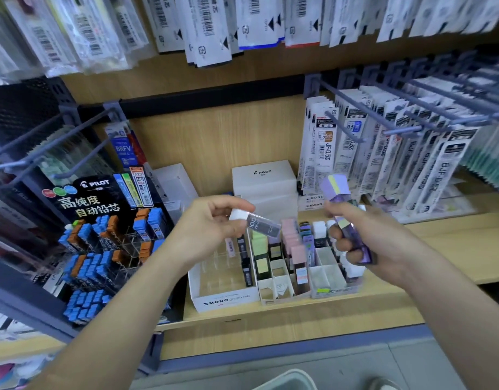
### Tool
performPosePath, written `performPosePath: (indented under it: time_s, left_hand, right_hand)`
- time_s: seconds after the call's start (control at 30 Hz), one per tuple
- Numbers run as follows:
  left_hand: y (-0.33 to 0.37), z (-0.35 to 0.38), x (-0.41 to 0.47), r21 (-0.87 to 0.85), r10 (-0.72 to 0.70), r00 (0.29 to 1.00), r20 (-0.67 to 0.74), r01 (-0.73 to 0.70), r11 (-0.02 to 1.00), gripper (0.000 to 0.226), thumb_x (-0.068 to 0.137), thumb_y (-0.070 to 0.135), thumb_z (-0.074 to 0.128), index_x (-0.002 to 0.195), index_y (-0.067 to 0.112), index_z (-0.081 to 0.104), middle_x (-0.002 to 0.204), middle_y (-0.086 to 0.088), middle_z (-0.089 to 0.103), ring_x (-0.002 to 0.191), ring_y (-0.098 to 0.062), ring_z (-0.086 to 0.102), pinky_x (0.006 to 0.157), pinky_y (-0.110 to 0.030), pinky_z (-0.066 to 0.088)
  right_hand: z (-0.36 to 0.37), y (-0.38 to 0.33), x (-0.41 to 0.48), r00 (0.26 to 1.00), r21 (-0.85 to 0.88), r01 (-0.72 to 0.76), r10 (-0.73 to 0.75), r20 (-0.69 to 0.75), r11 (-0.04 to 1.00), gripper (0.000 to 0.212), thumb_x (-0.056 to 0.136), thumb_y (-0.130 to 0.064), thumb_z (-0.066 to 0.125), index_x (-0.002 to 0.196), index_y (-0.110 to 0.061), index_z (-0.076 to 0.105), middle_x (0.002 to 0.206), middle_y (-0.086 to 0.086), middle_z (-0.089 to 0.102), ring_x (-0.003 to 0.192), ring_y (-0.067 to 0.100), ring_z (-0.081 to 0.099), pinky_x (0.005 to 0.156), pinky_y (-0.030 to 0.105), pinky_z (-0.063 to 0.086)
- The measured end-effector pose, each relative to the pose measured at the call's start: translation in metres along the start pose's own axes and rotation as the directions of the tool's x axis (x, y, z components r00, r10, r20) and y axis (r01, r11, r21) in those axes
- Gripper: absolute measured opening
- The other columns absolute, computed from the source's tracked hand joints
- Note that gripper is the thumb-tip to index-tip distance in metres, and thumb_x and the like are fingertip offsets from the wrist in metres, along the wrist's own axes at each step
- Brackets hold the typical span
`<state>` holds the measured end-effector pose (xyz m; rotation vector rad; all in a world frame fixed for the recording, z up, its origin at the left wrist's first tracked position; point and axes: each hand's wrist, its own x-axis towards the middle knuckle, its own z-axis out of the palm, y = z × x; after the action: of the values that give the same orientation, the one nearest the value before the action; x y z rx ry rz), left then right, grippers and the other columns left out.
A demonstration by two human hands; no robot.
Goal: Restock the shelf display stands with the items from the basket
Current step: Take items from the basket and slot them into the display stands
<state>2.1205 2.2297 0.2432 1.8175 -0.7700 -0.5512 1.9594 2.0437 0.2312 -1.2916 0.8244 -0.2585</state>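
Head view, partway: pinching white-capped grey tube (261, 223) in left hand (211, 220), gripping purple tubes (336, 189) in right hand (366, 235), white tray (271, 298) half bare

White-capped lead case (261, 223), tilted above white stand (225, 301), purple cases (353, 236) nearby

The left forearm (124, 299) and right forearm (445, 291) reach in over the front edge of the shelf (327, 311). The left hand (211, 223) hangs above the shelf's middle, thumb and fingers pinching a small case (259, 222) by its white cap. The right hand (366, 232), further right above the shelf, curls its fingers round several purple cases (352, 235).
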Motion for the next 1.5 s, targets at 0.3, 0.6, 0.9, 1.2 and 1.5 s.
performPosePath:
  time_s: [0.3,0.6,0.9,1.2,1.5]
  left_hand:
    - [0.012,0.05,0.025,0.154,0.127,0.992,0.008,-0.127,0.98,0.016,0.084,0.006,0.068,0.094,0.019,0.069,0.08,-0.006,0.07,0.065,-0.01,0.058,0.066,-0.023,0.05]
    - [0.007,0.113,0.069,0.519,0.202,0.977,0.061,-0.204,0.83,0.021,0.085,0.018,0.07,0.105,0.021,0.071,0.089,0.003,0.066,0.086,-0.013,0.062,0.084,-0.024,0.049]
    - [-0.009,0.143,0.084,0.729,0.238,0.961,0.142,-0.264,0.631,0.021,0.084,0.025,0.069,0.104,0.022,0.072,0.101,0.0,0.069,0.1,-0.021,0.055,0.078,-0.024,0.04]
    - [-0.013,0.152,0.086,0.881,0.254,0.939,0.23,-0.312,0.356,0.018,0.088,0.025,0.058,0.1,0.024,0.072,0.098,0.001,0.066,0.103,-0.022,0.044,0.08,-0.032,0.032]
    - [0.045,0.127,0.048,-0.076,-0.028,0.993,0.113,0.037,0.996,0.022,0.085,0.033,0.067,0.085,0.011,0.07,0.055,-0.003,0.059,0.045,-0.012,0.052,0.045,-0.02,0.045]
  right_hand:
    - [-0.04,0.007,0.002,0.999,-0.004,-0.011,0.011,-0.031,1.0,0.013,0.09,-0.016,0.068,0.095,-0.012,0.056,0.072,0.008,0.058,0.057,0.018,0.061,0.036,0.017,0.032]
    - [-0.057,0.013,0.002,0.998,-0.04,0.038,-0.039,-0.046,0.998,0.009,0.091,-0.02,0.067,0.09,-0.015,0.059,0.07,0.008,0.065,0.061,0.019,0.065,0.038,0.017,0.031]
    - [-0.065,0.013,0.0,1.0,-0.03,0.011,-0.012,-0.007,0.999,0.014,0.09,-0.021,0.069,0.096,-0.012,0.06,0.078,0.01,0.065,0.06,0.017,0.066,0.039,0.019,0.035]
    - [-0.06,0.013,-0.004,0.997,-0.04,0.022,-0.019,0.07,0.999,0.013,0.086,-0.024,0.073,0.087,-0.014,0.066,0.072,0.006,0.068,0.065,0.019,0.065,0.04,0.018,0.033]
    - [-0.046,0.013,-0.009,0.985,-0.116,0.066,-0.047,0.164,0.991,0.019,0.083,-0.03,0.074,0.089,-0.014,0.066,0.069,0.004,0.067,0.064,0.017,0.065,0.038,0.018,0.028]
